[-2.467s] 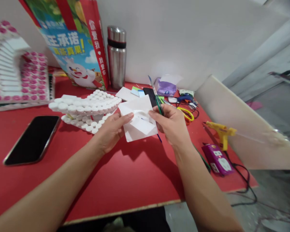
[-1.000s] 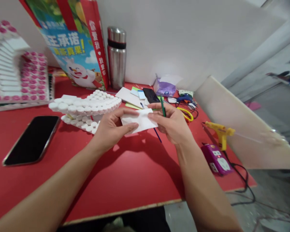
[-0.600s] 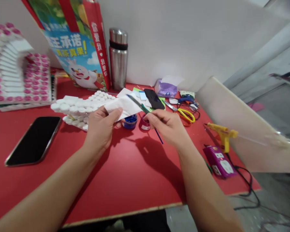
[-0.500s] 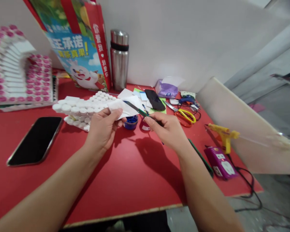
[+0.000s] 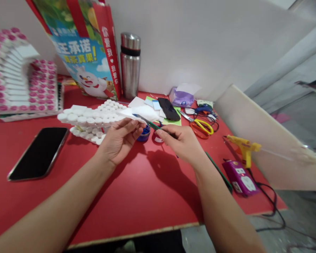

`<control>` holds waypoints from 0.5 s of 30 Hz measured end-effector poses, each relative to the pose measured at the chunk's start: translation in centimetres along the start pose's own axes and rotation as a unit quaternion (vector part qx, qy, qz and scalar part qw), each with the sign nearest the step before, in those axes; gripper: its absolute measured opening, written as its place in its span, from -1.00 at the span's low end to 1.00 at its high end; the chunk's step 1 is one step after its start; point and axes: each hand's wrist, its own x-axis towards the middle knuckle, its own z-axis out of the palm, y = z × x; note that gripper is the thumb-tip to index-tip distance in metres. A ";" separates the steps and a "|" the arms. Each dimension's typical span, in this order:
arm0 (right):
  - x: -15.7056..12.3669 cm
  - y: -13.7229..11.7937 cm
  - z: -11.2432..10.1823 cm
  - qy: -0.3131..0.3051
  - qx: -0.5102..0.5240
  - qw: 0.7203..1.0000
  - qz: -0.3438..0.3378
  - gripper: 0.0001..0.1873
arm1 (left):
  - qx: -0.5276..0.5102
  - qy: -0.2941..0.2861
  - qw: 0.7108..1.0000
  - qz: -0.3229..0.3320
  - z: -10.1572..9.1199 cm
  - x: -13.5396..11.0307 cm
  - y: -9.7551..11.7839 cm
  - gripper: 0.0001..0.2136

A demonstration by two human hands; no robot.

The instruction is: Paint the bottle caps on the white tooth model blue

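Note:
My left hand [image 5: 121, 140] is closed on a white tissue [image 5: 143, 113], pinching its near edge between thumb and fingers. In my right hand [image 5: 183, 140] is a slim paintbrush [image 5: 154, 125] with a green handle. Its dark blue tip points left and lies against the tissue, close to my left fingertips. Below the tissue stands a small jar of blue paint [image 5: 144, 135], partly hidden. A reddish round container [image 5: 157, 137] sits just right of it, mostly behind my right hand. Left of my left hand is a structure of white rolls [image 5: 89, 117].
A phone [image 5: 39, 153] lies at left. Behind stand a steel flask [image 5: 130, 70], a printed bag [image 5: 86, 59] and a pink-and-white roll model [image 5: 42, 84]. Scissors [image 5: 200, 126], a yellow glue gun [image 5: 243, 146] and a purple power box [image 5: 241, 177] with cables lie at right.
My left hand has shifted slightly right, and its fingers have re-gripped the tissue, which is folded differently around the brush tip. My right hand has barely moved.

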 end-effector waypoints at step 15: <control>-0.6 -0.9 -0.2 0.024 -0.110 0.993 -0.034 -0.71 | 0.095 0.036 0.993 0.065 0.3 0.1 -0.4 -0.79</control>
